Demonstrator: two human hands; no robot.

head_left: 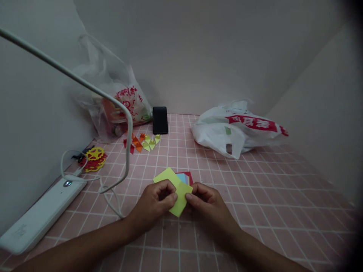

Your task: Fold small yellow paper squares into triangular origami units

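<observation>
A square of yellow-green paper (180, 202) is pinched between my two hands, its corner pointing down toward me. My left hand (160, 200) grips its left edge between thumb and curled fingers. On the right edge, my right hand (205, 198) holds the paper with thumb and index finger. Just behind lie more paper squares: a yellow one (167, 175) at the left, and a stack with light blue (182, 177) and red (189, 175) sheets showing. My hands and the held sheet partly cover these.
Small folded red, orange and yellow papers (138, 144) lie near a black phone (160, 120). A clear plastic bag (113, 90) and a white bag (227, 128) stand at the back. Left are yellow and red cutouts (95, 158), a white power bank (45, 211) and its cable (129, 143).
</observation>
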